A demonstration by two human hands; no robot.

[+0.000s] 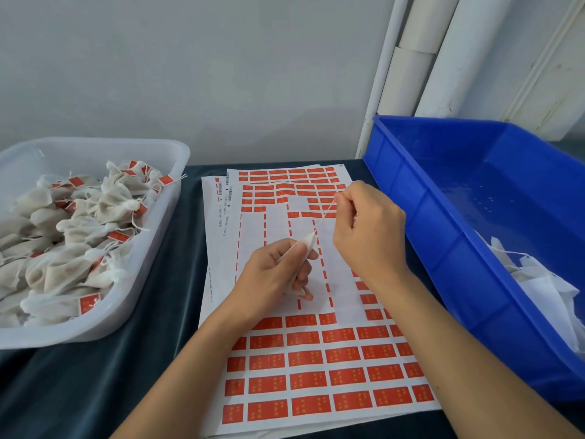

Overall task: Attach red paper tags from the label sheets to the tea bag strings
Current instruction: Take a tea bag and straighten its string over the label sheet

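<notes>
Label sheets (278,223) with rows of red paper tags (308,380) lie stacked on the dark cloth in front of me; the middle rows are peeled away. My left hand (272,277) grips a white tea bag (308,243) above the sheet. A thin string (324,217) runs taut from the bag up to my right hand (368,226), which pinches its far end over the upper rows of tags.
A translucent white tub (177,153) at the left holds several tea bags with red tags on their strings. A blue plastic bin (443,217) at the right holds white untagged bags (538,280) in its near corner. White pipes stand against the wall behind.
</notes>
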